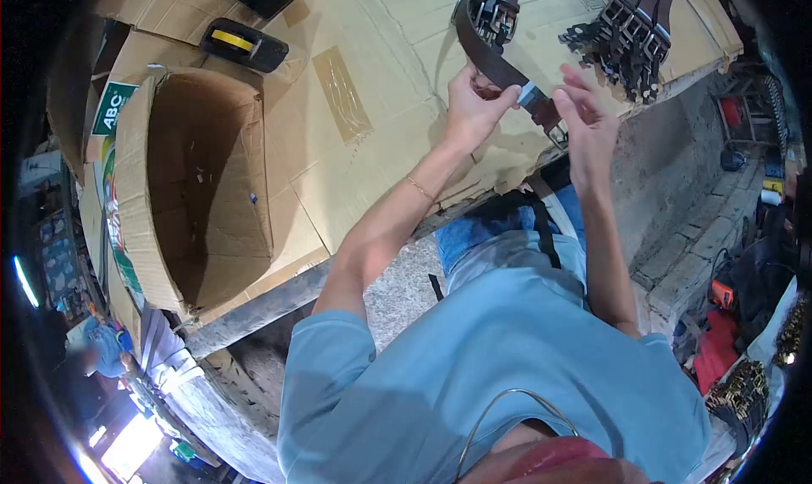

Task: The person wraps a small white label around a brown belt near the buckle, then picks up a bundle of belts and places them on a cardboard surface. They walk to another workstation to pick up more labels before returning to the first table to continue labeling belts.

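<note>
A dark brown belt [486,57] curves down from the table's far edge, its buckle end between my two hands. My left hand [480,107] pinches the strap just above a light blue band [529,94] wrapped round it. On the other side of the buckle [556,134], my right hand [586,116] is raised with its fingers apart, close beside the belt end. Whether its thumb touches the belt is hard to tell. Further belts with buckles [501,20] lie behind the held strap. A bundle of several dark belts [634,31] rests to the right.
Cardboard [389,145] covers the table. An open cardboard box [134,196] stands at the left, with a tape roll on a black holder [245,46] behind it. Another person [80,374] is at the far left. Red cloth [717,349] and tools lie at the right.
</note>
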A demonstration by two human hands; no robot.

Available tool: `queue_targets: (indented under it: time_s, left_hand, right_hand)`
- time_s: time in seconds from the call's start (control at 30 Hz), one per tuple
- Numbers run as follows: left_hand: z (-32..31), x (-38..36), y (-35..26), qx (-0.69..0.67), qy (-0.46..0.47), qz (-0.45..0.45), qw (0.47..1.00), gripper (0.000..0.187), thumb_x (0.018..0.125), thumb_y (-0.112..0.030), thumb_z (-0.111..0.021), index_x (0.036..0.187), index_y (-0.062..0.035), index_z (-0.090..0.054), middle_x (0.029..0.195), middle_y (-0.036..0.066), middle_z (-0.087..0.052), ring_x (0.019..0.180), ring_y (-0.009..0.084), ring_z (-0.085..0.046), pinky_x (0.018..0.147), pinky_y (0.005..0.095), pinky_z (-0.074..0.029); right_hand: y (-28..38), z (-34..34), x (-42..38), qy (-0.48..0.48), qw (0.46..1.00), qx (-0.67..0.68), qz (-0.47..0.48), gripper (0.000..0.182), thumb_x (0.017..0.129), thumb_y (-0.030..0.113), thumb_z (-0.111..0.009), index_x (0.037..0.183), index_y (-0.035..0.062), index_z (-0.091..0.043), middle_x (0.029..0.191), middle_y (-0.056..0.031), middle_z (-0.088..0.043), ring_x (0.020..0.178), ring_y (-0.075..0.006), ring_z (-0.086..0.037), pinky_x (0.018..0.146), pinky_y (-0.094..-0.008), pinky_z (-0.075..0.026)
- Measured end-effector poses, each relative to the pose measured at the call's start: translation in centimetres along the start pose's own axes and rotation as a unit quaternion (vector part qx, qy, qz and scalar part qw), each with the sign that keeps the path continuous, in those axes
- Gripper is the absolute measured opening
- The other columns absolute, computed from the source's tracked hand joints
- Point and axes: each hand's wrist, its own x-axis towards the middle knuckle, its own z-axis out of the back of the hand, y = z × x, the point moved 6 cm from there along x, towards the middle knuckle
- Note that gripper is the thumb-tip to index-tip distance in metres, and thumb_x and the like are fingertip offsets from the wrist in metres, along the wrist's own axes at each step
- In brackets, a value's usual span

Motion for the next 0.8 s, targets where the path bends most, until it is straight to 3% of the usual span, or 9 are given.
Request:
queue_targets:
  time_s: [0.1, 0.33, 0.8]
  left_hand:
    - [0.2, -0.2, -0.5, -0.002, -0.035, -0.005, 0.999, 0.030, 0.076, 0.004, -0.064, 0.103, 0.0024, -0.050, 0.082, 0.008, -0.064, 0.066, 0.0117, -0.061, 0.061, 0.0238, -0.050]
    - [0.8, -0.6, -0.4, 0.025, -0.088, -0.010, 0.996, 0.031, 0.076, 0.001, -0.066, 0.104, 0.0026, -0.052, 0.082, 0.008, -0.065, 0.065, 0.0111, -0.061, 0.060, 0.0233, -0.049]
    - [1.0, -0.1, 0.1, 0.009, -0.073, -0.025, 0.997, 0.030, 0.076, 0.000, -0.065, 0.103, 0.0018, -0.051, 0.081, 0.008, -0.065, 0.066, 0.0119, -0.062, 0.059, 0.0234, -0.049]
  right_hand:
    - [-1.5, -1.4, 0.1, 0.005, 1.000, 0.019, 0.013, 0.014, 0.083, 0.009, -0.062, 0.092, -0.0008, -0.067, 0.130, -0.0142, -0.048, 0.122, -0.0219, -0.043, 0.097, -0.0323, -0.037]
    - [-2.8, -2.7, 0.4, -0.031, 0.999, 0.020, -0.017, 0.014, 0.083, 0.008, -0.061, 0.090, -0.0016, -0.068, 0.132, -0.0122, -0.047, 0.115, -0.0203, -0.049, 0.091, -0.0300, -0.042]
    - [-3.7, -2.7, 1.1, -0.032, 0.999, -0.044, 0.005, 0.016, 0.082, 0.009, -0.060, 0.090, -0.0033, -0.067, 0.127, -0.0117, -0.053, 0.112, -0.0210, -0.052, 0.092, -0.0304, -0.041]
